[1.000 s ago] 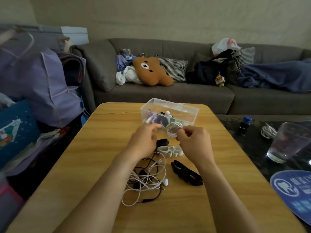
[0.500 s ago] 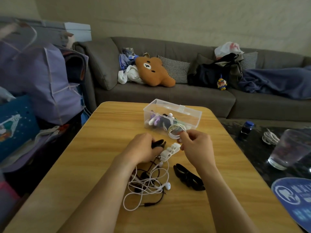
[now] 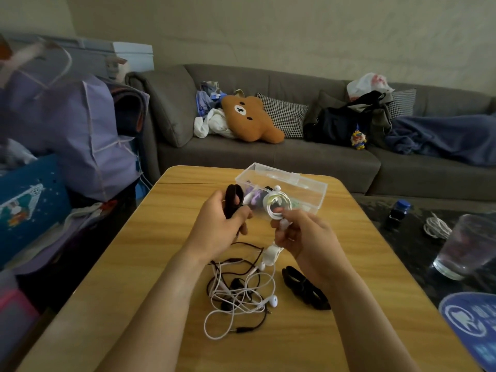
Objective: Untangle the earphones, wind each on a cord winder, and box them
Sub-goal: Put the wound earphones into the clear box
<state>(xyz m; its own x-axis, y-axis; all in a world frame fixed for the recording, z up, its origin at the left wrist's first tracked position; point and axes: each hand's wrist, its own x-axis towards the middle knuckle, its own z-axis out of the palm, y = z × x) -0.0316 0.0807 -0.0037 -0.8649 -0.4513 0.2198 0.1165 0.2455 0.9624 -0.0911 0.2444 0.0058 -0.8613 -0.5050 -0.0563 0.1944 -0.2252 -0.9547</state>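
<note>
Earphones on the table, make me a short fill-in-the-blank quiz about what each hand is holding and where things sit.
1. The left hand grips a ____ cord winder.
2. The right hand pinches a coiled ____ earphone cord.
3. The tangled earphones lie on the ____ table.
4. The clear box sits at the table's ____ edge.

Missing words: black; white; wooden; far

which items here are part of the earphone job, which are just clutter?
Job:
- left hand gripping black winder
- right hand holding coiled white earphones
- tangled earphones
- white winder
- second black winder
- clear box

Clutter:
- glass
- bear cushion
- small bottle
</note>
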